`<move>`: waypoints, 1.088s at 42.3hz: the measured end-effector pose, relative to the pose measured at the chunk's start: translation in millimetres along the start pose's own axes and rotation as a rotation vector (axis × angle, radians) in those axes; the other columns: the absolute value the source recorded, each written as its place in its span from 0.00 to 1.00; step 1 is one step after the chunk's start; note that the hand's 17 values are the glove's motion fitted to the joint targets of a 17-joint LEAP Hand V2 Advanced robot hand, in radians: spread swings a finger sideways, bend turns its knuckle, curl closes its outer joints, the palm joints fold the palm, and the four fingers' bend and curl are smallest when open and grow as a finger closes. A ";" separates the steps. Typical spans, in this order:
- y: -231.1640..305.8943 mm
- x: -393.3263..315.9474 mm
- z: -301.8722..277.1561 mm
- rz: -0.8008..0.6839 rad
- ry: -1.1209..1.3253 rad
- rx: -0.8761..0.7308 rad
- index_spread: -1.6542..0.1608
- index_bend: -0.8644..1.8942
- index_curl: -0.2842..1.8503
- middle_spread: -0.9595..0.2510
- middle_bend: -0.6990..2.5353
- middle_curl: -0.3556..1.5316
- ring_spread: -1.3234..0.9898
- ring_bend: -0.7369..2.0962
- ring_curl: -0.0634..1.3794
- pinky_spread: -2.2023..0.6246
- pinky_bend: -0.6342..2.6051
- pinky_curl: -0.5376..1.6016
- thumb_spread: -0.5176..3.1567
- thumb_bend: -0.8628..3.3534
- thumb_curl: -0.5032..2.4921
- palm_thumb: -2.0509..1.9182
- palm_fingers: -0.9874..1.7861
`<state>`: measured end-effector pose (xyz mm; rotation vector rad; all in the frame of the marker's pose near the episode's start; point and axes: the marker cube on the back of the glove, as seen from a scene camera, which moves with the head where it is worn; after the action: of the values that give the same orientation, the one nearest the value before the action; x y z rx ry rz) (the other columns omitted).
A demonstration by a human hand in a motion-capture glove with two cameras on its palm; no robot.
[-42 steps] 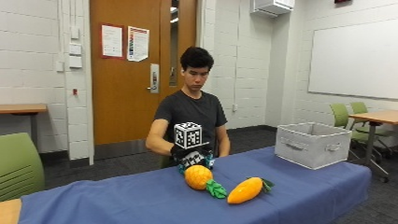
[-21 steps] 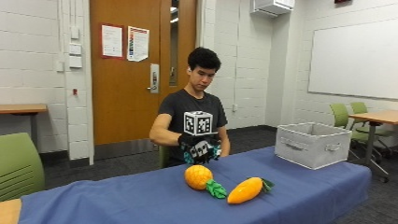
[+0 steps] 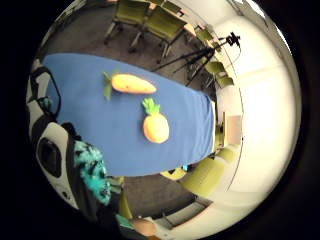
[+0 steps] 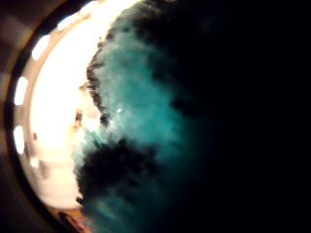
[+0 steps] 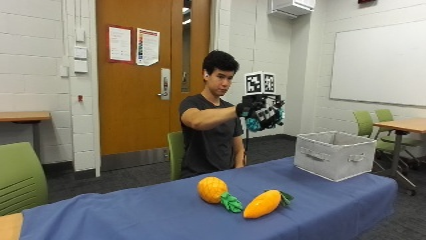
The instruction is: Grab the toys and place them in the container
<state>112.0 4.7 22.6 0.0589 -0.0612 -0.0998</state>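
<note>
My gloved right hand is raised at shoulder height above the table, its fingers curled round a teal and black plush toy. That toy fills the thumb side palm view and shows beside the palm in the other. An orange pineapple toy and a carrot toy lie side by side on the blue tablecloth, below and in front of the hand. The grey fabric container stands at the table's right end, lower than the hand and to its right.
A green chair stands at the table's left end and another behind the person. More green chairs and a wooden table are at the far right. A tripod stands beyond the table.
The gloved hand has risen from just above the pineapple to shoulder height and moved right toward the container, carrying the teal plush toy. The pineapple and carrot stay where they were.
</note>
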 end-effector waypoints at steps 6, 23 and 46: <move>-37.1 -72.3 -36.8 -0.096 0.007 0.032 0.66 0.38 0.60 0.51 0.54 0.55 0.41 0.71 0.43 0.61 0.43 0.45 0.33 0.26 0.42 0.69 0.79; -93.7 -335.3 -87.3 -0.381 -0.183 0.061 0.64 0.37 0.70 0.52 0.56 0.56 0.42 0.73 0.43 0.61 0.45 0.45 0.33 0.26 0.46 0.68 0.77; -134.3 -334.9 -21.8 -0.349 -0.082 -0.121 0.69 0.26 0.63 0.65 0.43 0.50 0.45 0.61 0.39 0.66 0.53 0.50 0.39 0.18 0.42 0.53 0.22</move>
<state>-232.3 -93.6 -26.9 -0.0560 -0.1264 -0.4541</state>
